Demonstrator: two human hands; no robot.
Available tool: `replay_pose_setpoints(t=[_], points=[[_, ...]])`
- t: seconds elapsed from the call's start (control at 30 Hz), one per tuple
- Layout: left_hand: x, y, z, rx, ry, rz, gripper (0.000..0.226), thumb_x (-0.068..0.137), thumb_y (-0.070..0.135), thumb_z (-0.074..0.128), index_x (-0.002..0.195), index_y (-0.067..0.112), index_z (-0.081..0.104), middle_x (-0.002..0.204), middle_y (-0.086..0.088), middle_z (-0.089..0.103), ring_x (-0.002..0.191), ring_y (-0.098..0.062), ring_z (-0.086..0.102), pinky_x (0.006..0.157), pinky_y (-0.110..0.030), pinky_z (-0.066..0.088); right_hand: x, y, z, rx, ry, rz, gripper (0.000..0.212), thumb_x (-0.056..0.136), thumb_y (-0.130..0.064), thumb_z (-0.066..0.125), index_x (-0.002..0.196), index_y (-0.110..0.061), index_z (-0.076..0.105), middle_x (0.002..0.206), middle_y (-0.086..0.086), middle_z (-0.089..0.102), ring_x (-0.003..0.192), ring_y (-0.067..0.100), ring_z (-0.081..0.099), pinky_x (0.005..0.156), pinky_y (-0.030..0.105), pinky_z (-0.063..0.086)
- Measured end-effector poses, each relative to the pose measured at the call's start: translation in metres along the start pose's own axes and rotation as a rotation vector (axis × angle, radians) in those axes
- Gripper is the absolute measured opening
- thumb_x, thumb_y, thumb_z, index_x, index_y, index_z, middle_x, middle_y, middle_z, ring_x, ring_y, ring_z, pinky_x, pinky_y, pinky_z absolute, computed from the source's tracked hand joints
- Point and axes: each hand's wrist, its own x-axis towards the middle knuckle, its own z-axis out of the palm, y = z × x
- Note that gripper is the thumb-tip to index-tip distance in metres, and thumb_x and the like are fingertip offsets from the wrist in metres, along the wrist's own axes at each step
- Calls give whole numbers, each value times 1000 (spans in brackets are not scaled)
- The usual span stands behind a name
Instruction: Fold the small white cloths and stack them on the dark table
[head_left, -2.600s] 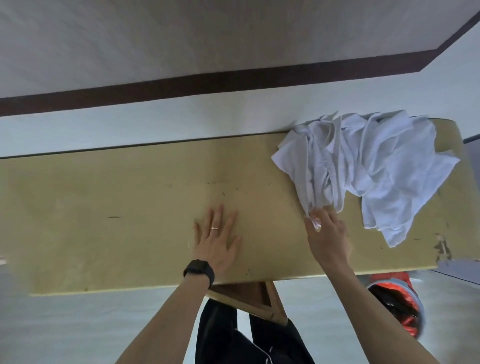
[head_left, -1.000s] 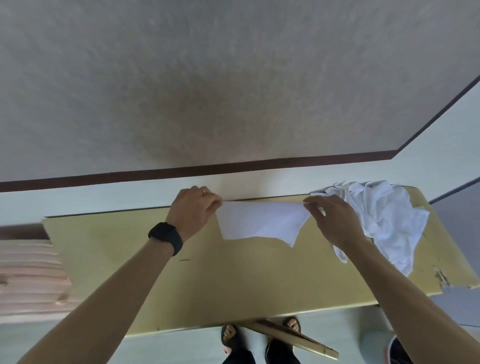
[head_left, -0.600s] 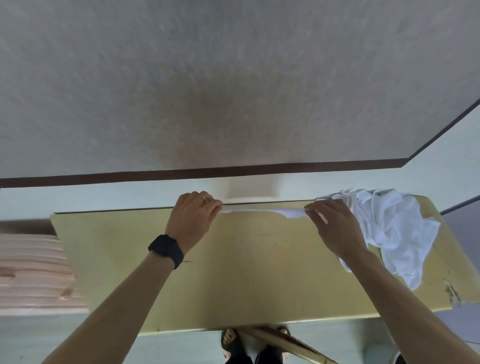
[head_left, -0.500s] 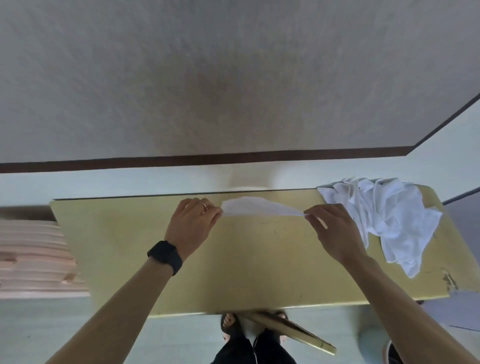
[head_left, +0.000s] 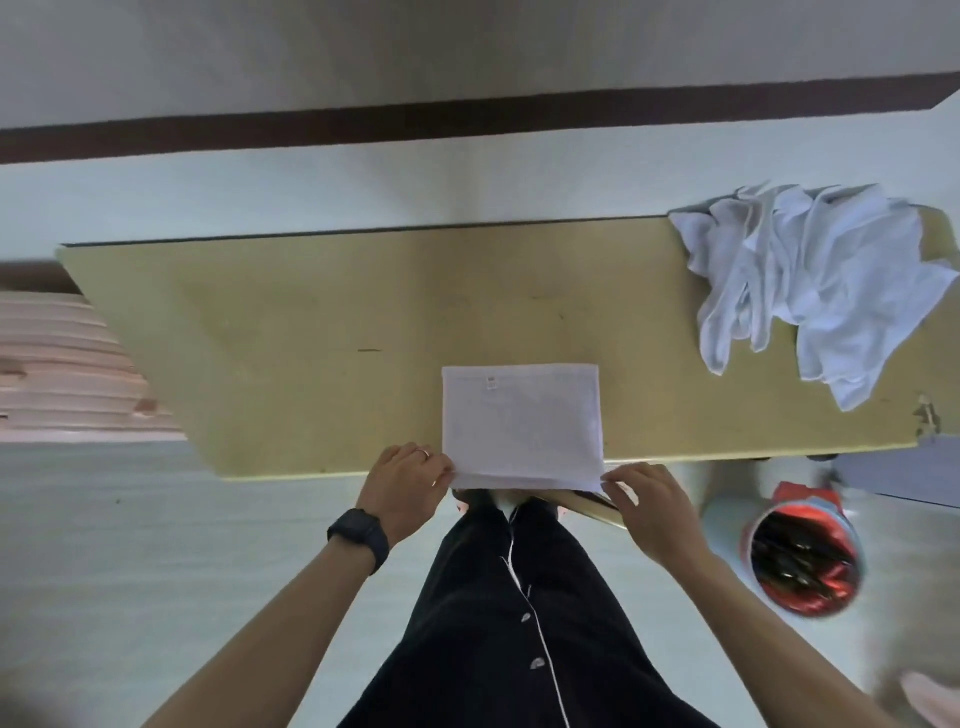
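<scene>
Cloth (head_left: 521, 423), white and laid flat as a neat rectangle, sits at the middle of the near edge of the yellowish surface (head_left: 311, 338). Its closest hem hangs just past that edge. I can see more than one layer at that hem, so it looks doubled over. A small label (head_left: 491, 383) shows near its far hem, toward the surface's middle.

My left grip (head_left: 402, 486) pinches the cloth's near left corner, fingers curled in against the thumb, just off the surface's near edge. A ring (head_left: 423, 453) shows on one finger and a black watch (head_left: 359, 538) on the wrist. My right grip (head_left: 652, 512) pinches the near right corner the same way, also just off the near edge.

At the far right end of the surface lies a loose heap of white cloths (head_left: 810, 291), crumpled and well apart from the flat one. One flap of it trails toward the surface's near right corner, where the edge is chipped (head_left: 924, 415).

On the floor beside that near right corner stands a red-lined bin (head_left: 802, 566). Off the surface's left end I see a pink stack (head_left: 57, 364); I cannot tell what it is. Black trousers (head_left: 519, 623) with white piping fill the view below the surface's near edge.
</scene>
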Motion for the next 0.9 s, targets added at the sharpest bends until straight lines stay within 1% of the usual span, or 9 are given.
replay_pose_setpoints(t=[0.07, 0.13, 0.23, 0.33, 0.4, 0.5, 0.57, 0.7, 0.9], points=[[12, -1, -3, -158, -73, -157, 16, 96, 25, 59, 103, 20, 72, 95, 3, 72, 93, -23, 64, 80, -34, 46, 11, -3, -1, 70, 12, 21, 16, 97, -33, 60, 106, -29, 73, 104, -14, 66, 104, 11, 55, 84, 24, 37], [30, -5, -9, -360, -99, -335, 19, 98, 28, 57, 108, 21, 71, 97, 5, 71, 92, -19, 62, 77, -26, 42, 30, -11, -5, 197, 69, 55, 12, 95, -30, 63, 103, -29, 73, 98, -13, 68, 94, 9, 61, 81, 22, 41], [63, -15, -14, -599, 14, -522, 12, 94, 27, 65, 102, 23, 73, 89, 8, 71, 82, -9, 64, 74, -18, 43, 69, -26, -11, 434, 157, 160, 6, 93, -28, 67, 97, -30, 71, 91, -13, 70, 86, 2, 64, 74, 9, 43], [89, -25, -9, -738, 66, -627, 9, 91, 31, 69, 99, 29, 72, 86, 13, 71, 79, 7, 62, 68, -4, 40, 104, -33, -10, 521, 222, 199, 6, 93, -28, 67, 98, -29, 71, 88, -15, 69, 83, -6, 61, 70, 0, 39], [101, -31, -4, -776, 75, -662, 12, 91, 32, 69, 102, 32, 73, 89, 14, 71, 82, 8, 61, 68, -4, 39, 123, -34, -7, 538, 229, 218, 9, 93, -28, 66, 101, -29, 71, 89, -15, 69, 82, -7, 60, 69, -1, 39], [111, -37, 5, -795, 97, -689, 16, 90, 32, 69, 105, 33, 75, 91, 16, 72, 89, 5, 63, 75, -11, 42, 139, -33, -1, 553, 244, 249, 13, 94, -28, 64, 105, -29, 72, 90, -15, 69, 84, -6, 61, 69, -2, 39], [115, -41, 8, -783, 119, -708, 16, 89, 33, 69, 104, 36, 75, 90, 19, 72, 91, 5, 63, 78, -12, 43, 146, -32, 1, 544, 260, 243, 14, 94, -28, 64, 105, -29, 73, 90, -16, 69, 84, -5, 62, 70, -2, 39], [122, -45, 15, -720, 101, -683, 16, 89, 39, 68, 104, 39, 76, 89, 22, 73, 88, 9, 63, 73, -5, 40, 154, -29, 6, 504, 299, 240, 15, 93, -26, 63, 101, -29, 74, 89, -15, 70, 84, -1, 63, 78, 10, 45], [125, -45, 18, -579, 112, -621, 14, 89, 44, 66, 100, 41, 74, 84, 22, 71, 81, 3, 65, 72, -16, 46, 153, -25, 11, 382, 344, 163, 17, 95, -19, 60, 104, -22, 74, 90, -4, 66, 78, 4, 61, 72, 0, 38]])
